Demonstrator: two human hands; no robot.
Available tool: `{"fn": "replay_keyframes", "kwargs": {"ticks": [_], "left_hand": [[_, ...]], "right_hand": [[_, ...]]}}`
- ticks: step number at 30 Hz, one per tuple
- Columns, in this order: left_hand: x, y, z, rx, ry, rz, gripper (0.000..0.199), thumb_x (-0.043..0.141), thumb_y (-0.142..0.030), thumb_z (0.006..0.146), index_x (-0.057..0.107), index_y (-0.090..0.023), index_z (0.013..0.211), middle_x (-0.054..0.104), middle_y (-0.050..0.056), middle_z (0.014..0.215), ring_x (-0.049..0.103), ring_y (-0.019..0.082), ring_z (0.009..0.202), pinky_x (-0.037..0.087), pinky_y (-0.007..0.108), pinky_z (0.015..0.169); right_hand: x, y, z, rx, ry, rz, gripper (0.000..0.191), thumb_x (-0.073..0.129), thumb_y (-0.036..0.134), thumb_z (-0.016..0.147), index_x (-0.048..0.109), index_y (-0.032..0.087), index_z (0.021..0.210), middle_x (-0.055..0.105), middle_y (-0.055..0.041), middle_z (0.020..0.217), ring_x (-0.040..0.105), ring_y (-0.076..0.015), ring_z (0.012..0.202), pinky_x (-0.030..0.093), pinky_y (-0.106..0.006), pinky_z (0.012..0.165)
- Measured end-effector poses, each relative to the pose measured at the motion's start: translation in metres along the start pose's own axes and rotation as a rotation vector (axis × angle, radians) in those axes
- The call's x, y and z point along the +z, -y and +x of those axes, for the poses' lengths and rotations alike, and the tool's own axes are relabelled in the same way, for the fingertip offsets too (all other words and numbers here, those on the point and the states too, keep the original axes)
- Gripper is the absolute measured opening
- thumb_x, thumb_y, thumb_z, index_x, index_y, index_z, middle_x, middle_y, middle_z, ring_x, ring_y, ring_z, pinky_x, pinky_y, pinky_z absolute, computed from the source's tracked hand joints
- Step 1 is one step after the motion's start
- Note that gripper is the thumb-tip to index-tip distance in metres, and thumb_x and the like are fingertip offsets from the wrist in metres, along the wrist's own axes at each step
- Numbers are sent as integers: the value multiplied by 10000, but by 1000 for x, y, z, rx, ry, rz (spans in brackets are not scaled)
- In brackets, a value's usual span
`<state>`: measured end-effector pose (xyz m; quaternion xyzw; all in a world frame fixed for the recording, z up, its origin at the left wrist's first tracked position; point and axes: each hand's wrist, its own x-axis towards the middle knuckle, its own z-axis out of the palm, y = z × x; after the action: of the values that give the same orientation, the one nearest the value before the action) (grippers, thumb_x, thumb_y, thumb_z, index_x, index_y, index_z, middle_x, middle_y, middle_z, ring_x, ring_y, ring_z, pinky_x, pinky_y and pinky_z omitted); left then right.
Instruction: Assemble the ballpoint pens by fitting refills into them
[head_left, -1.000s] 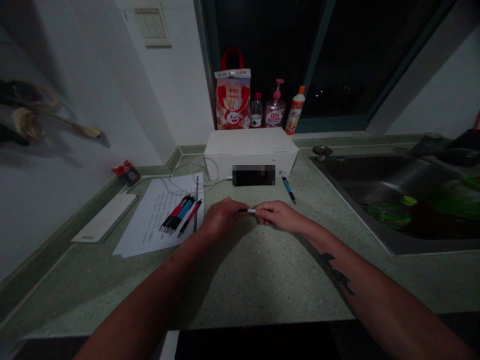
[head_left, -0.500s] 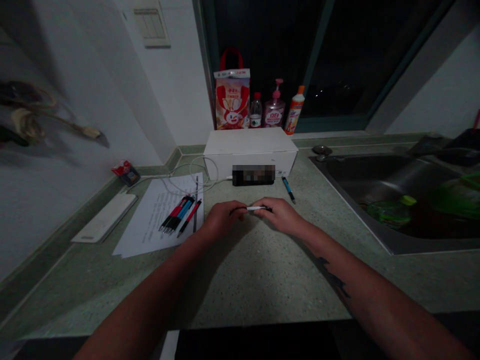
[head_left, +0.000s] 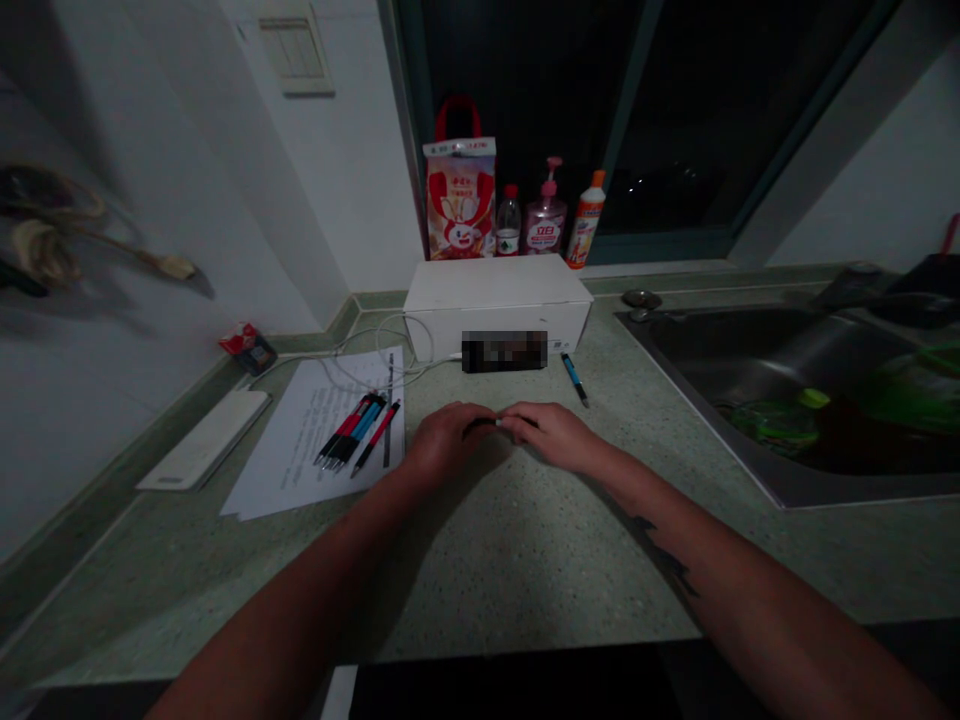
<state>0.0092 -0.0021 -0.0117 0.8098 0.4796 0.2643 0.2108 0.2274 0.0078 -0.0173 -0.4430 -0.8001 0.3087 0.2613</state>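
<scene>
My left hand (head_left: pixel 446 440) and my right hand (head_left: pixel 556 432) meet fingertip to fingertip above the counter. Each is closed, pinching one end of a slim pen (head_left: pixel 498 422). Dark ends of it run under the fingers, and only a small pale bit shows in the gap; the rest is hidden. Left of my left hand, several red, blue and black pens (head_left: pixel 351 435) lie on printed sheets (head_left: pixel 289 440). One blue and black pen (head_left: pixel 574 380) lies by itself on the counter, just beyond my right hand.
A phone (head_left: pixel 504 352) with a white cable leans against a white box (head_left: pixel 499 285). Bottles and a red bag (head_left: pixel 460 200) stand behind it. To the right is a metal sink (head_left: pixel 697 400) with green items inside. A white flat case (head_left: pixel 206 440) lies at left.
My hands have drawn closer together, so the white middle stretch of the pen between them is now mostly covered. The view has shifted slightly.
</scene>
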Motion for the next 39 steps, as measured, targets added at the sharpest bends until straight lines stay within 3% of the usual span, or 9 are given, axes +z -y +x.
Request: {"fn": "replay_keyframes", "kwargs": {"ticks": [3,6,11,15,20,25,29,34,39], "left_hand": [[1,0,0,-8,16,15,200,595,-248,942,771,-228,1037,770,62,993,688,235,927,505,366,852],[1,1,0,-10,14,15,196,605,-237,938,766,-236,1049,772,54,1001,691,229,927,510,362,851],[-1,-1,-1,11,-18,24,188,615,-216,927,765,-234,1038,768,51,990,689,228,926,511,354,842],[-2,-2,-1,6,-17,28,191,610,-222,931,759,-226,1051,764,47,985,688,218,916,509,339,838],[-1,0,-1,19,-33,41,186,617,-218,931,762,-229,1047,765,44,980,684,220,921,506,345,846],[1,2,-1,68,-12,52,235,599,-206,941,761,-251,1106,773,44,1006,687,228,924,515,352,828],[0,2,-1,78,-9,65,248,596,-201,944,763,-267,1115,781,40,1042,689,230,949,519,363,858],[-1,2,0,69,-14,65,271,600,-216,948,757,-273,1161,782,39,1039,697,233,921,525,347,823],[-2,1,0,64,0,99,254,586,-213,956,767,-255,1129,783,47,1064,693,246,969,518,362,862]], "right_hand": [[1,0,-1,-41,-16,-47,221,560,319,985,746,233,902,727,-43,848,647,-189,805,448,-322,763],[2,-1,-1,-49,-77,-70,151,665,303,922,732,241,1042,740,-56,1003,663,-204,909,462,-316,789],[2,2,-1,-23,-2,-107,245,517,310,1014,740,236,947,733,-37,862,664,-187,815,464,-316,763],[2,3,-1,-57,-93,-128,144,667,270,920,726,220,1041,732,-62,1011,665,-200,918,470,-315,805],[3,3,-1,-63,-25,-116,245,519,313,1015,746,229,977,740,-51,919,672,-192,865,477,-320,798],[4,-1,-1,-75,-96,-146,157,670,255,917,719,227,1064,739,-61,1035,672,-207,932,483,-322,815],[4,-1,-1,-74,-28,-149,219,534,302,1011,744,241,1030,755,-61,1012,685,-205,910,492,-337,818],[4,-2,-1,-125,-128,-204,155,649,267,945,728,222,1070,723,-71,994,665,-216,957,491,-340,833],[5,-1,-1,-115,-66,-199,195,552,292,1006,733,249,1066,743,-64,1012,674,-215,957,494,-356,856]]}}
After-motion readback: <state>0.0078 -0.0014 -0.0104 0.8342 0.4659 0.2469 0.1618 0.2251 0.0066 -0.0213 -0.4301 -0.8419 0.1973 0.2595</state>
